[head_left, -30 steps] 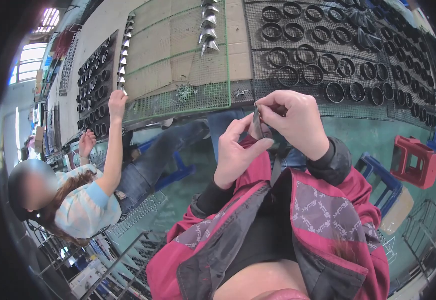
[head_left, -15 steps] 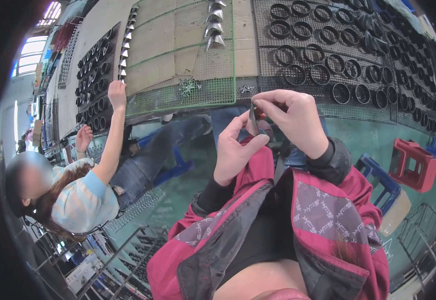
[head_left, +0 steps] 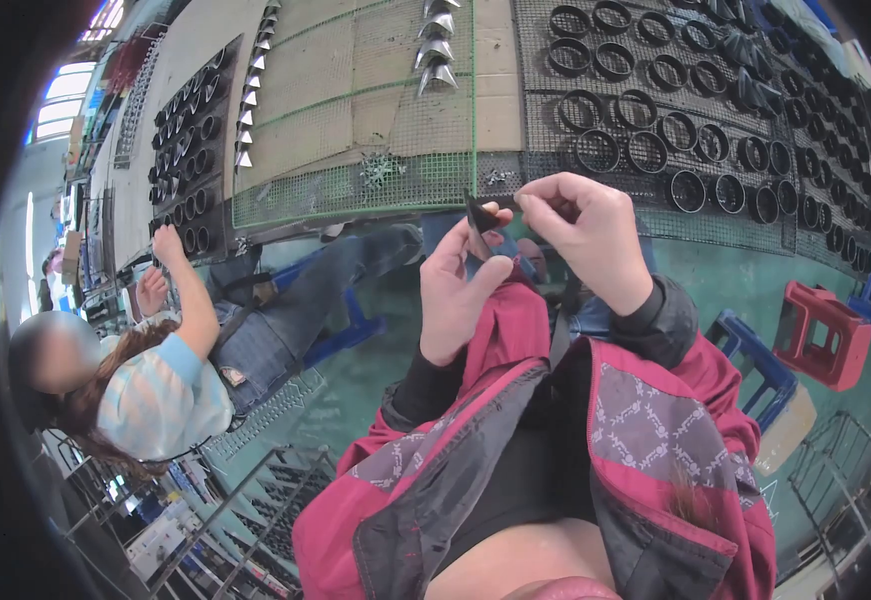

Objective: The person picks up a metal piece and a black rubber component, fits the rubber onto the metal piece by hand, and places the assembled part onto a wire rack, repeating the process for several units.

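Observation:
My left hand (head_left: 464, 290) grips a dark, curved, pointed metal piece (head_left: 480, 222) between thumb and fingers, its tip upward. Just to the right, my right hand (head_left: 591, 235) is pinched, thumb against fingertips, apart from the piece. Anything in that pinch is too small to make out. Beyond my hands, a little heap of small metal parts (head_left: 499, 178) lies at the near edge of the mesh, with a larger pile (head_left: 380, 170) on the green-edged mesh rack (head_left: 306, 195).
Dark rings (head_left: 596, 151) stand in rows on the right-hand mesh. Shiny pointed metal pieces (head_left: 437, 50) form a column further back. On the left sits a co-worker (head_left: 161, 400). Red (head_left: 824, 335) and blue (head_left: 756, 355) stools stand at right.
My right hand has come away from the metal piece, which my left hand has tilted and shifted left. The co-worker's hand has moved from the shiny row towards the dark parts on the left.

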`<move>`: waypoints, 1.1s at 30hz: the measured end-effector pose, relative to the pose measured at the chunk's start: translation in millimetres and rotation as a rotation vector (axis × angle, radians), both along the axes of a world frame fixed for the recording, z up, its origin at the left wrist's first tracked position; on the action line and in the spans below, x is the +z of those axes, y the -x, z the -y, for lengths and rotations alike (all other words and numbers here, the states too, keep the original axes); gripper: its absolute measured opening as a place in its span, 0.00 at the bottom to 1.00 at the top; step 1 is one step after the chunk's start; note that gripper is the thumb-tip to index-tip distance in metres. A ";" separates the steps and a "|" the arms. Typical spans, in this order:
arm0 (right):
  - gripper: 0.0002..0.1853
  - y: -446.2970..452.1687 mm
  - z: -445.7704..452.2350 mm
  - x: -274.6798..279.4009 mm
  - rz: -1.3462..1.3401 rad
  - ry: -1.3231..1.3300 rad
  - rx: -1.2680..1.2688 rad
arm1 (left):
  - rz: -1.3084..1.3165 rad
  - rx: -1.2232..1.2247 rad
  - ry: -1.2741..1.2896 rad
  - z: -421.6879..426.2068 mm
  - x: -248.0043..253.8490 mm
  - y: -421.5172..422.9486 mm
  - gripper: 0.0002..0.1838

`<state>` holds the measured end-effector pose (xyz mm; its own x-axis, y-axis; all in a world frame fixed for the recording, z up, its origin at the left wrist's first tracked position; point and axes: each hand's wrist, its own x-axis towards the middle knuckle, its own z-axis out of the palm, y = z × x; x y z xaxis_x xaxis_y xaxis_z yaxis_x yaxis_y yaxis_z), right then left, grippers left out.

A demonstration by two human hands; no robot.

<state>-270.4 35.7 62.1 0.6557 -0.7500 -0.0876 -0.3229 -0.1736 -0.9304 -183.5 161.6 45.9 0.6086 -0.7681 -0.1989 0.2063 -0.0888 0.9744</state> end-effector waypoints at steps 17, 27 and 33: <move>0.02 -16.8 -0.1 8.4 0.011 0.083 0.101 | 0.205 -0.070 -0.195 -4.1 -11.4 -6.8 0.24; 0.06 -21.9 0.7 -1.8 0.072 0.133 0.066 | 0.214 -0.065 -0.278 -6.7 -23.3 -9.7 0.32; 0.04 -18.8 8.0 -15.1 -0.005 -0.107 0.050 | 0.046 0.023 -0.104 -2.3 -36.7 -9.2 0.31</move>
